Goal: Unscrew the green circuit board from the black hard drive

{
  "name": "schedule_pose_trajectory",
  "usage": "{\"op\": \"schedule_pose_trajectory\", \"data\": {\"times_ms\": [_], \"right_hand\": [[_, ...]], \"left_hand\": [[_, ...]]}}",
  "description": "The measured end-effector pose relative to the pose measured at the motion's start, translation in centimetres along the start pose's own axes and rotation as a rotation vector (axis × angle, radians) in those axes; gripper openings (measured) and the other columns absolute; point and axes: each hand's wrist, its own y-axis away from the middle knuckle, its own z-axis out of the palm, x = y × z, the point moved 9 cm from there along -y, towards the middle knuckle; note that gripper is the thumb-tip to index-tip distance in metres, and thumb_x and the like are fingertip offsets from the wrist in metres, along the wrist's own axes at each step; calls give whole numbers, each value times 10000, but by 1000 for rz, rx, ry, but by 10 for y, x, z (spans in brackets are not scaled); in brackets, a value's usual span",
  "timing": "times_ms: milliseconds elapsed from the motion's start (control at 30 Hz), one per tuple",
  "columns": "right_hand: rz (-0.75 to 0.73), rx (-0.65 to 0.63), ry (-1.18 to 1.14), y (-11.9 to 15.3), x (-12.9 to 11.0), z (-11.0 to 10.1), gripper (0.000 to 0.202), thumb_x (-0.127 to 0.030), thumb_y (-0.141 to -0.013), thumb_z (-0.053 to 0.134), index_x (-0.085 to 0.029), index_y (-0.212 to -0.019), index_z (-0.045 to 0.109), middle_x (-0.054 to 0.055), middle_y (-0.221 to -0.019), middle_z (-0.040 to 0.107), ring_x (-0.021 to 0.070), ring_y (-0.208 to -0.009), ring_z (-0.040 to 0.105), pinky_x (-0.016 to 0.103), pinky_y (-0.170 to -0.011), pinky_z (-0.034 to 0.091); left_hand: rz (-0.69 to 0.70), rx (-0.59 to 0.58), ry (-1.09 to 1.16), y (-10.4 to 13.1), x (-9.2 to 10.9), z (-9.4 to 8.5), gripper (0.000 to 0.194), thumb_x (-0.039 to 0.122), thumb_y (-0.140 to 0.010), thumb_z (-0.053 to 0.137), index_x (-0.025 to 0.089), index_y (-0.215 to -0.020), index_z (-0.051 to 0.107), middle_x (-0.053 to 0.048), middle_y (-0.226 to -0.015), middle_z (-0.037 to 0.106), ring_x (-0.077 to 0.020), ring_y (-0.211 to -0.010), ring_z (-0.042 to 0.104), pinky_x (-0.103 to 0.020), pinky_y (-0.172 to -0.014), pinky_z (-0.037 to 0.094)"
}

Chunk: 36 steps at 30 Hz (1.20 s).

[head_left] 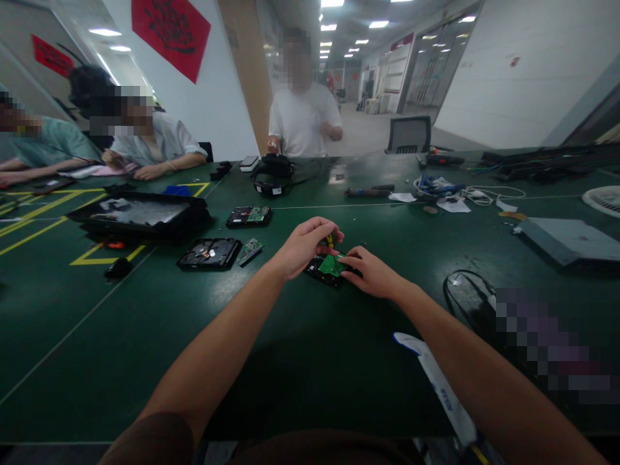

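Observation:
A hard drive (320, 276) lies on the green table in front of me, its green circuit board (330, 265) facing up. Over it, my left hand (308, 247) has its fingers closed round a screwdriver (330, 241) with a yellow and black handle. The shaft points down at the board; its tip is too small to make out. My right hand (372, 274) grips the drive's right side, thumb at the near edge and fingertips on the board beside the shaft. Left of them lie an opened hard drive (209, 254), a loose circuit board (250, 252) and another drive (248, 216).
A black tray (140, 216) stands at the left. At the right are a grey metal box (569, 241), gloves (438, 186) and cables. A white and blue strip-shaped packet (443, 384) lies by my right forearm. Other people sit left and one stands across the table.

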Motion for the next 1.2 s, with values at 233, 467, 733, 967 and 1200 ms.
{"op": "schedule_pose_trajectory", "data": {"times_ms": [233,467,733,967,1200], "right_hand": [[14,9,-14,1,2,0,407,-398,-992,610,-237,-1363,659,144,-1224,594,268,-1034,628,487,-913,570],[-13,-2,7,0,-1,0,417,-389,-992,610,-209,-1364,657,154,-1228,592,274,-1063,622,493,-948,559],[0,8,1,1,3,2,398,-382,-991,612,-238,-1360,657,140,-1222,600,267,-1056,626,496,-918,570],[-8,-11,10,0,1,1,407,-381,-999,601,-206,-1363,653,147,-1225,593,262,-1053,619,484,-931,570],[4,-14,16,0,1,0,430,-396,-993,609,-239,-1392,638,139,-1235,590,268,-1058,626,492,-932,570]], "left_hand": [[10,-4,-148,0,-1,-3,247,400,-923,711,168,-1008,721,-49,-941,675,-132,-785,621,-251,-674,530],[-18,4,16,1,-1,1,204,336,-922,695,176,-1003,597,-84,-964,711,-203,-915,676,-277,-656,557],[12,35,-73,-1,1,-7,182,354,-925,670,180,-947,721,-56,-971,636,-160,-852,599,-270,-680,558],[5,-12,-120,0,-1,-1,234,379,-907,728,173,-1007,681,-46,-954,663,-143,-812,625,-270,-684,552],[-16,-16,-19,2,1,2,187,339,-938,675,158,-954,630,-96,-990,705,-202,-933,667,-318,-713,590]]}}
